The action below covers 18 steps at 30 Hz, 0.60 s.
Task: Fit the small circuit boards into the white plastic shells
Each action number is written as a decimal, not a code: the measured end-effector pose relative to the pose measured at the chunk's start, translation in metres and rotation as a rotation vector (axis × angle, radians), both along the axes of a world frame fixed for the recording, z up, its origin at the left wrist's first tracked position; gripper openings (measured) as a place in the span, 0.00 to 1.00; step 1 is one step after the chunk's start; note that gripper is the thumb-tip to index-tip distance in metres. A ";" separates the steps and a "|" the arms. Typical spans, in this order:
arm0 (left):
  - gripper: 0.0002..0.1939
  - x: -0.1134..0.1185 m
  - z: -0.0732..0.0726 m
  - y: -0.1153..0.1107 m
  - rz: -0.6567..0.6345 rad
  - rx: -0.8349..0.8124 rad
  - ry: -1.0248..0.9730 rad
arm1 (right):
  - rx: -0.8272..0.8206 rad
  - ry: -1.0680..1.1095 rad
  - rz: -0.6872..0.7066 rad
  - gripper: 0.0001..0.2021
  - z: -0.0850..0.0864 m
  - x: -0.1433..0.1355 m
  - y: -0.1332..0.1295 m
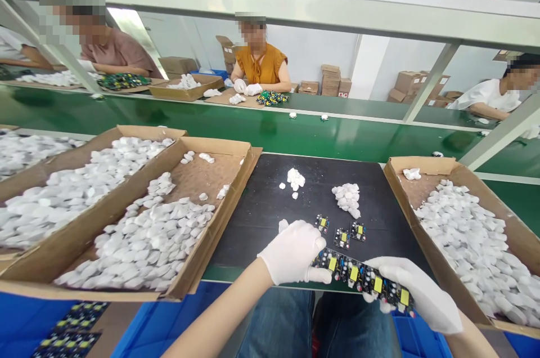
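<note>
L hand [295, 254] pinching one end of board strip [363, 279], R hand [417, 285] gripping t'other; prob. best w/ light, edge-only hold, kept level.

Yellow blocks [353, 274] dot the black circuit boards [366, 279]
The gloves [293, 252] are white, mat [270, 189] black, counter [358, 131] green, trays [202, 172] brown.

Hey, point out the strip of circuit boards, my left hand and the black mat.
Strip of circuit boards [353, 274], head view: on a board near its middle.
Left hand [292, 254], head view: on its gloved back.
Black mat [315, 196], head view: on its bare surface.
</note>
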<state>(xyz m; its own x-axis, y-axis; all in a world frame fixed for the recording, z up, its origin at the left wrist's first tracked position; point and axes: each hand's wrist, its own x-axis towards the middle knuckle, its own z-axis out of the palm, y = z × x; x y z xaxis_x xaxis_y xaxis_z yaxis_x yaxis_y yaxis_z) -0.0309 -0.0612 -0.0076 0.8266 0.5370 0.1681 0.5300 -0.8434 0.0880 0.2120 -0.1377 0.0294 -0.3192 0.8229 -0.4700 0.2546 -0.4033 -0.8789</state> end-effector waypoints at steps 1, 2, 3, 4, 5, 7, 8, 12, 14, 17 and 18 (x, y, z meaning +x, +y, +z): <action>0.34 0.000 -0.002 -0.003 0.035 0.004 0.052 | 0.045 -0.052 0.022 0.23 -0.003 0.000 0.002; 0.32 0.000 -0.005 -0.005 0.067 0.007 0.088 | 0.101 -0.126 0.033 0.23 -0.008 0.000 0.005; 0.30 -0.001 -0.008 -0.008 0.099 0.004 0.112 | 0.164 -0.213 0.028 0.23 -0.013 0.000 0.008; 0.28 -0.001 -0.011 -0.010 0.130 -0.006 0.130 | 0.224 -0.303 0.010 0.22 -0.018 -0.001 0.010; 0.25 -0.001 -0.013 -0.011 0.154 -0.017 0.145 | 0.272 -0.383 -0.013 0.21 -0.024 -0.002 0.011; 0.22 -0.001 -0.016 -0.012 0.175 -0.040 0.150 | 0.317 -0.480 -0.051 0.20 -0.032 -0.004 0.013; 0.22 -0.001 -0.017 -0.013 0.168 -0.053 0.141 | 0.328 -0.496 -0.059 0.20 -0.035 -0.006 0.014; 0.25 0.000 -0.016 -0.013 0.121 -0.093 0.093 | 0.350 -0.482 -0.094 0.17 -0.038 -0.008 0.014; 0.22 0.000 -0.017 -0.012 0.119 -0.096 0.089 | 0.348 -0.461 -0.114 0.17 -0.035 -0.009 0.014; 0.24 -0.002 -0.022 -0.010 0.059 -0.072 0.098 | 0.321 -0.405 -0.087 0.19 -0.029 -0.008 0.013; 0.25 -0.004 -0.024 -0.009 0.031 -0.050 0.104 | 0.308 -0.378 -0.068 0.21 -0.027 -0.007 0.013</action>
<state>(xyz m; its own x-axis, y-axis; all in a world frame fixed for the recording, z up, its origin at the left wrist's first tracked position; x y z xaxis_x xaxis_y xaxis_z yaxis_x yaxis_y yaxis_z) -0.0344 -0.0706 -0.0319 0.8213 0.5678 0.0544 0.5639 -0.8226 0.0731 0.2052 -0.1247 0.0021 -0.1140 0.9548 -0.2746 0.5610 -0.1663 -0.8110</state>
